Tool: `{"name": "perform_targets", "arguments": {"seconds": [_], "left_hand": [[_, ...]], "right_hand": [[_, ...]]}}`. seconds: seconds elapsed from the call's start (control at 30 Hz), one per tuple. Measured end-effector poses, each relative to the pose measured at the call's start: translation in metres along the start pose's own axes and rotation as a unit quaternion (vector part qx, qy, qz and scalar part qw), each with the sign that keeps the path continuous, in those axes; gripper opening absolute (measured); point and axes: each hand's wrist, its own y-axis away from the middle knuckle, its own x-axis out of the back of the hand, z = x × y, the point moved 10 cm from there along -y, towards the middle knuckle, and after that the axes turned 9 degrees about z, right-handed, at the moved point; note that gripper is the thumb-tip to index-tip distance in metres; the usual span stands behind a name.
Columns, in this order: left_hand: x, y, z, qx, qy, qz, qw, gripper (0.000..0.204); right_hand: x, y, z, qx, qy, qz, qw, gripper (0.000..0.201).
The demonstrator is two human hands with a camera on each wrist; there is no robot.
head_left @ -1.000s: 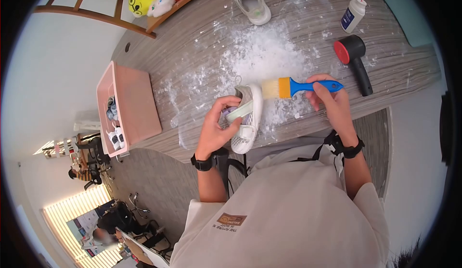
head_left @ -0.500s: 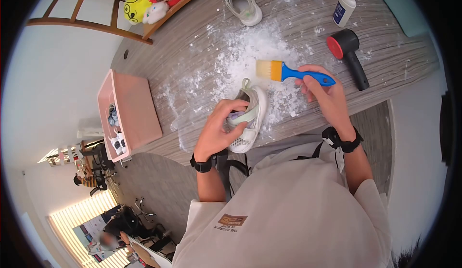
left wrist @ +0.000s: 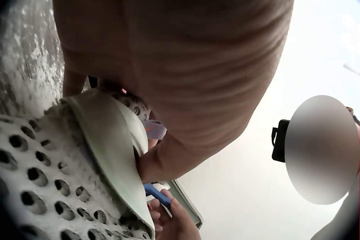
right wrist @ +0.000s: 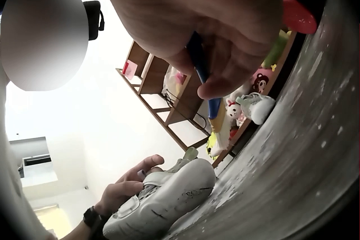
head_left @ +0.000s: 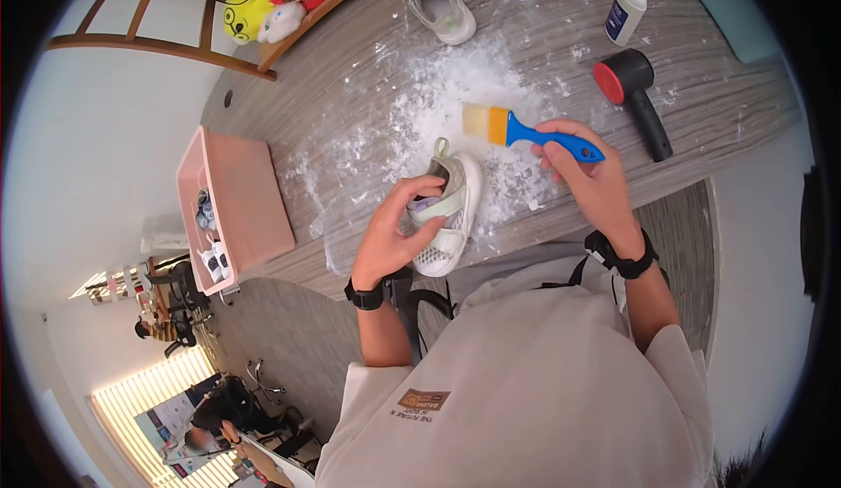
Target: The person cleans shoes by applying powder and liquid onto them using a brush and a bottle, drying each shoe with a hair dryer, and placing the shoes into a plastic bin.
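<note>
My left hand (head_left: pixel 392 234) grips a white mesh shoe (head_left: pixel 471 192) by its pale green strap, near the table's front edge, fingers at the opening. The right wrist view shows dark marks on the side of the shoe's sole (right wrist: pixel 188 192). My right hand (head_left: pixel 591 173) holds a brush by its blue handle (head_left: pixel 556 142); the pale bristles (head_left: pixel 477 122) point left, above the powder and beyond the shoe, apart from it. In the left wrist view the thumb presses on the strap (left wrist: pixel 107 138).
White powder (head_left: pixel 455 85) is spread over the grey table. A second shoe (head_left: pixel 440 8) lies at the back; a white bottle (head_left: pixel 625 13) and a black and red device (head_left: pixel 638 94) are on the right. A pink bin (head_left: pixel 245 199) stands left.
The brush has moved away from the held shoe, toward the back and slightly left. The left hand keeps its grip while the shoe has shifted and turned slightly.
</note>
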Motion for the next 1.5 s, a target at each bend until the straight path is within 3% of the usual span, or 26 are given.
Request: {"name": "perform_targets", "arguments": {"seconds": [0.13, 0.3, 0.43, 0.53, 0.73, 0.83, 1.03, 1.13, 1.23, 1.33, 1.43, 1.5], "left_hand": [[0.002, 0.001, -0.001, -0.013, -0.002, 0.005, 1.000, 0.048], [0.000, 0.003, -0.011, 0.006, 0.023, -0.004, 1.000, 0.052], [0.001, 0.003, -0.015, 0.009, 0.029, -0.016, 0.999, 0.053], [0.007, 0.001, -0.012, -0.015, 0.024, 0.015, 0.999, 0.047], [0.011, 0.003, -0.019, -0.009, 0.076, 0.020, 0.997, 0.044], [0.014, 0.005, -0.026, 0.013, 0.099, 0.024, 0.995, 0.044], [0.020, 0.006, -0.030, 0.022, 0.100, 0.037, 0.994, 0.043], [0.022, 0.006, -0.031, 0.031, 0.095, 0.039, 0.994, 0.043], [0.023, 0.007, -0.035, 0.041, 0.096, 0.040, 0.994, 0.043], [0.022, 0.007, -0.037, 0.052, 0.121, 0.044, 0.990, 0.044], [0.022, 0.007, -0.037, 0.053, 0.122, 0.043, 0.990, 0.043], [0.022, 0.007, -0.037, 0.056, 0.126, 0.045, 0.989, 0.043]], "right_hand": [[-0.006, 0.003, 0.011, -0.014, -0.002, -0.079, 0.997, 0.022], [-0.004, 0.001, -0.001, 0.019, 0.030, -0.016, 0.999, 0.022], [-0.013, 0.004, 0.007, -0.013, 0.017, -0.063, 0.998, 0.022], [-0.010, -0.004, 0.006, 0.015, 0.071, -0.038, 0.997, 0.023], [-0.012, -0.005, 0.008, -0.023, 0.000, -0.060, 0.998, 0.023], [-0.012, -0.004, 0.013, -0.025, 0.056, -0.059, 0.996, 0.024], [-0.016, -0.007, 0.012, -0.021, -0.008, -0.063, 0.998, 0.026], [-0.022, -0.007, 0.011, -0.040, 0.076, -0.085, 0.993, 0.026], [-0.021, -0.008, 0.008, -0.003, 0.008, -0.057, 0.998, 0.025], [-0.023, -0.006, 0.010, -0.016, 0.004, -0.082, 0.997, 0.025], [-0.021, -0.009, 0.010, 0.015, 0.112, -0.071, 0.991, 0.024], [-0.016, -0.007, 0.008, 0.011, 0.034, -0.053, 0.998, 0.022]]}}
